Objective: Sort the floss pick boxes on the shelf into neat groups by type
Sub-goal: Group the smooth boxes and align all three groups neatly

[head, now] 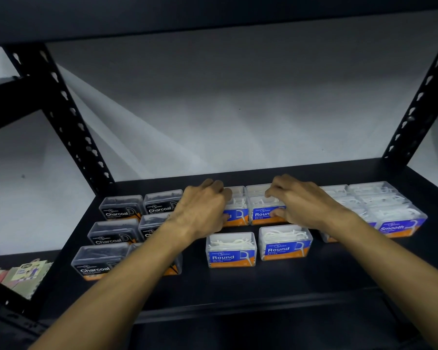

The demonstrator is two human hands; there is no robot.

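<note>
On the black shelf (263,281) stand three groups of clear floss pick boxes. Several black Charcoal boxes (120,208) sit at the left. Blue-and-orange Round boxes are in the middle, two in front (231,250) (285,242) and more behind. Smooth boxes (396,219) are at the right. My left hand (204,209) grips a middle-row Round box (237,210), fingers curled over its top. My right hand (297,203) grips the neighbouring Round box (264,210), thumb on its front label and fingers on its top. My forearms hide parts of the Charcoal and Smooth groups.
Black perforated uprights (68,114) (420,102) frame the shelf, with a grey wall behind. An upper shelf board (213,13) hangs overhead. Coloured packets (23,274) lie on a lower-left shelf. The front strip of the shelf is bare.
</note>
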